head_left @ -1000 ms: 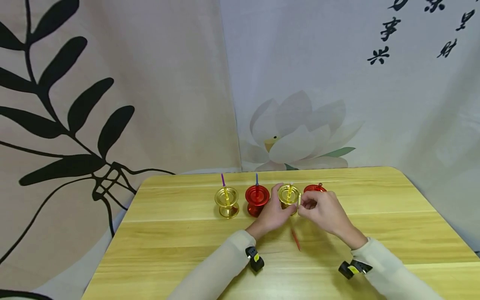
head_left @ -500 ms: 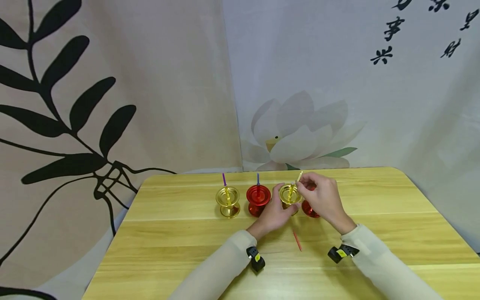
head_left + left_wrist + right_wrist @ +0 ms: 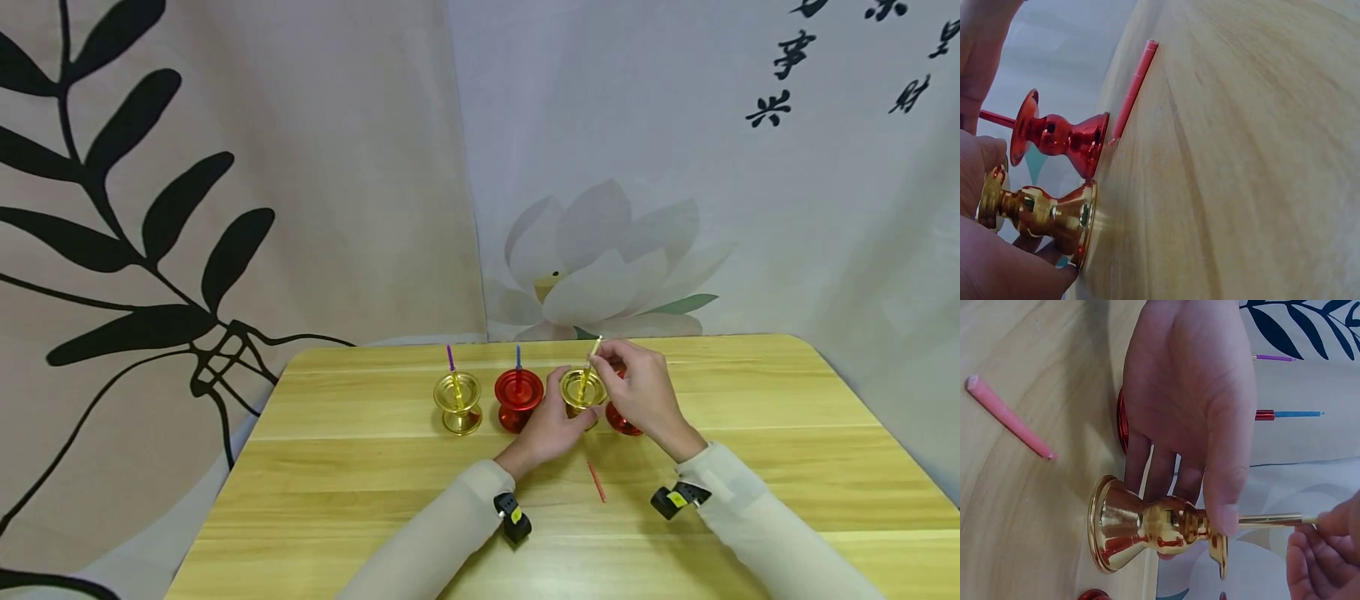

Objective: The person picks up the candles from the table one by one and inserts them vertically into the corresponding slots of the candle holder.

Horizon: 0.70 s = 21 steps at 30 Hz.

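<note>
Pinching a pale candle [image 3: 597, 343] between thumb and fingertips, the right hand [image 3: 641, 396] has it at the mouth of the slim metallic tube [image 3: 1269, 520] on the gold holder [image 3: 1175, 525]; I cannot tell from here whether the end is inside. Below those fingertips, the left hand [image 3: 545, 427] grips that holder, and only the right wrist view lets me see its thumb against the dish, the other fingers behind the polished, waisted body. Behind the right fingers stands a shiny red holder [image 3: 1054, 134], mostly hidden in the head view; the left wrist view gives me its flared foot. On the person's side of the fingers, a red candle [image 3: 596, 482] lies on the grained wooden table [image 3: 375, 517], faint rings along its waxy side. Just left of the left fingers I see the other red holder [image 3: 517, 404] with a blue candle [image 3: 518, 357], then the second gold holder [image 3: 459, 404] with a purple candle [image 3: 451, 358]. Beyond the fingers hangs a leaf-printed cloth [image 3: 337, 167], where I read 事, 兴 and 财.
</note>
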Each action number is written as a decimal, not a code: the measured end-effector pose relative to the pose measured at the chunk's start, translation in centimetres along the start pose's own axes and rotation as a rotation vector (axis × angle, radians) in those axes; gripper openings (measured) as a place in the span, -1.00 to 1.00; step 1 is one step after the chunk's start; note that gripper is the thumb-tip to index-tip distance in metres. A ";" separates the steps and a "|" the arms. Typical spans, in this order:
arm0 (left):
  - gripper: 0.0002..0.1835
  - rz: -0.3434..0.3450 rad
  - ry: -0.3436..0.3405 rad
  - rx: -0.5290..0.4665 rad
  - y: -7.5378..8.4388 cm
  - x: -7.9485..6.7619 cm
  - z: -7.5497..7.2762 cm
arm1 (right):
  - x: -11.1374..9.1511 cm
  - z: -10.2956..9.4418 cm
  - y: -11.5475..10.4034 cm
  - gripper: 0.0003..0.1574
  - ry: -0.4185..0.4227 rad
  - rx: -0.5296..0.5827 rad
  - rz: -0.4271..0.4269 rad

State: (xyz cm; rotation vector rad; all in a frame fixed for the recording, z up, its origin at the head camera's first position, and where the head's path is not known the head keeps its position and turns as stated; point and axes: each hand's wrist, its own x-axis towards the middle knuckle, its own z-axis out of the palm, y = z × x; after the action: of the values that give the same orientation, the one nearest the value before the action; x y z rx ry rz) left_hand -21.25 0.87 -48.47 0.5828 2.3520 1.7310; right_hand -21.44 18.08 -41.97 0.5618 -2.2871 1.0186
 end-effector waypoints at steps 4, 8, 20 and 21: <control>-0.10 0.002 -0.001 0.002 0.0 0.0 0.0 | 0.0 0.1 0.1 -0.91 0.003 0.002 -0.005; -0.10 0.007 -0.001 0.001 0.0 0.0 0.0 | -0.1 0.2 0.1 -0.90 0.005 0.001 -0.016; -0.12 -0.006 0.003 0.010 0.1 -0.1 0.0 | -0.1 0.4 0.3 -0.88 0.004 -0.012 -0.052; -0.11 -0.008 0.004 0.012 0.2 -0.1 0.0 | -0.1 0.4 0.4 -0.88 0.004 -0.015 -0.056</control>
State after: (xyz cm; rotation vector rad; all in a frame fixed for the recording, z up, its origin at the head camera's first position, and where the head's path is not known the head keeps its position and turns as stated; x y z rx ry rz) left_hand -21.13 0.87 -48.32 0.5715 2.3662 1.7169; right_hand -21.72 18.03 -42.44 0.6130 -2.2606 0.9748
